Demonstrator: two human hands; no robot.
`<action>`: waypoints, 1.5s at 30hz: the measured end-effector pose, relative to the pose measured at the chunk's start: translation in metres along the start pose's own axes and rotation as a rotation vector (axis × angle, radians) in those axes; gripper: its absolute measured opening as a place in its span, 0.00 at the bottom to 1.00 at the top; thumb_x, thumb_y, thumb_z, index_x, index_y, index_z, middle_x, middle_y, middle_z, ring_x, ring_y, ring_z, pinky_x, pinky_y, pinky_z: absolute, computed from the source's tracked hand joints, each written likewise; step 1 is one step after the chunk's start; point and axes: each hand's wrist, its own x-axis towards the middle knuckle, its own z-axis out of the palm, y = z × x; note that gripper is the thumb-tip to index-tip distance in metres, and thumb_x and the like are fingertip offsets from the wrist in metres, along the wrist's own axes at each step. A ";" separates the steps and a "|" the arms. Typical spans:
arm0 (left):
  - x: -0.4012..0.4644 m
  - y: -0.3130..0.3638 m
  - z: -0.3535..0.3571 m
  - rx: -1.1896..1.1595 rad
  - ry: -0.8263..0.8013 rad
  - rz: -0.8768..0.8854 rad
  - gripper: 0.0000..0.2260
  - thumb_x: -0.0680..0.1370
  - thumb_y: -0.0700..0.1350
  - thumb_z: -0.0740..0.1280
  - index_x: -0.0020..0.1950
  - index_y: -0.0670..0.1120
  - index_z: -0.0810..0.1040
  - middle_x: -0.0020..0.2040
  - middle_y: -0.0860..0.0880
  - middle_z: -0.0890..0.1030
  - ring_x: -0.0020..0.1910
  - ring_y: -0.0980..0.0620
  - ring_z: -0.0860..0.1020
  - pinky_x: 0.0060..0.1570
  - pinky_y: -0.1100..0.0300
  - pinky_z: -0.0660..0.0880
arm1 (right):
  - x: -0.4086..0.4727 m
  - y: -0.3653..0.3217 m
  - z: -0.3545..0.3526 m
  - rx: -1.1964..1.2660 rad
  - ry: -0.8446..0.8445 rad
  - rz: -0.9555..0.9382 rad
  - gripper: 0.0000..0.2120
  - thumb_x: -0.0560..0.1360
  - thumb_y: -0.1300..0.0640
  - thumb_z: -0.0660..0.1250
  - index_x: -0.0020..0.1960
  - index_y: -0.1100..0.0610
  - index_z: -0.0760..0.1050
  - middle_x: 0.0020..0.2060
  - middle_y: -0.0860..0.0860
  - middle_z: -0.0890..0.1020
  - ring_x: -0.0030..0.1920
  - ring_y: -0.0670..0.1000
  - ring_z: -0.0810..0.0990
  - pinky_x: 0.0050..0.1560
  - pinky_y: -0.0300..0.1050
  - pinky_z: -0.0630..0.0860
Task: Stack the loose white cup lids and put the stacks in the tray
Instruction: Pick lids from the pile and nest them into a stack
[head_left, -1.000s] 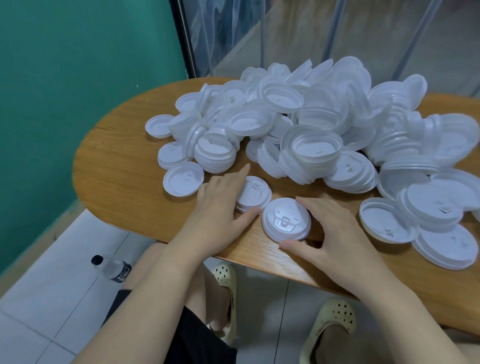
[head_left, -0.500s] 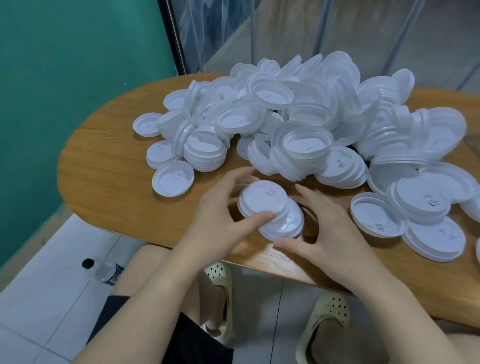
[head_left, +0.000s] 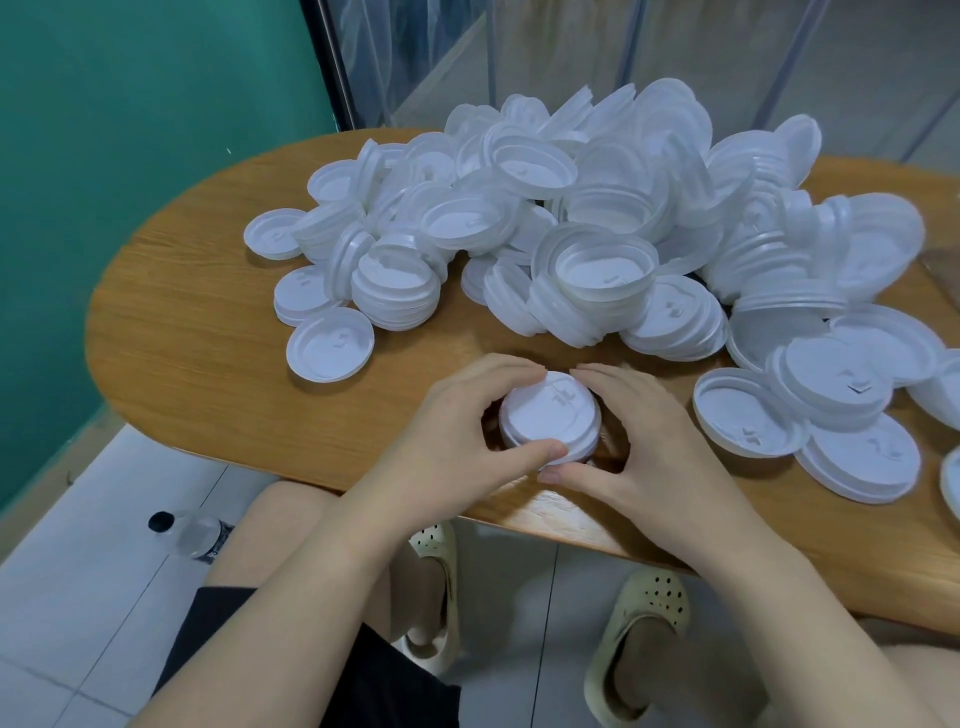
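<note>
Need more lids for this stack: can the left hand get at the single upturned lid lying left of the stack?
Probably yes. The single lid lies alone on bare table; nothing stands between. But the left hand grips the small stack and must let go.

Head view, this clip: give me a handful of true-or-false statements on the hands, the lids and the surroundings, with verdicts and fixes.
1. Both hands grip one small stack of lids near the table's front edge. True: the left hand and right hand curl round it from either side.
2. The big pile of loose lids lies on the floor. False: it lies on the wooden table.
3. A water bottle lies on the floor tiles. True.
4. The top lid of the held stack is black. False: it is white.
5. A single lid lies open side up, left of the hands. True.
6. The tray stands beside the held stack. False: no tray is in view.
</note>
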 end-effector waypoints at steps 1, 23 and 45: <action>0.001 0.000 0.000 0.007 -0.006 0.004 0.26 0.72 0.50 0.81 0.68 0.46 0.80 0.64 0.58 0.79 0.66 0.60 0.76 0.67 0.63 0.72 | 0.000 0.000 0.000 -0.008 -0.002 -0.004 0.43 0.65 0.34 0.77 0.74 0.49 0.71 0.68 0.39 0.72 0.70 0.38 0.66 0.73 0.42 0.63; 0.002 0.001 -0.002 0.004 -0.048 -0.053 0.28 0.72 0.54 0.79 0.71 0.50 0.79 0.63 0.62 0.76 0.66 0.62 0.74 0.67 0.61 0.71 | 0.001 0.000 -0.002 -0.020 -0.035 0.005 0.43 0.67 0.25 0.68 0.75 0.47 0.71 0.65 0.38 0.74 0.67 0.39 0.70 0.69 0.40 0.65; -0.013 -0.049 -0.073 0.686 0.479 -0.354 0.03 0.80 0.45 0.69 0.47 0.47 0.79 0.45 0.51 0.77 0.51 0.46 0.75 0.53 0.58 0.57 | 0.015 -0.020 0.011 -0.001 0.018 -0.006 0.31 0.66 0.37 0.78 0.65 0.40 0.71 0.56 0.33 0.74 0.60 0.39 0.70 0.59 0.35 0.66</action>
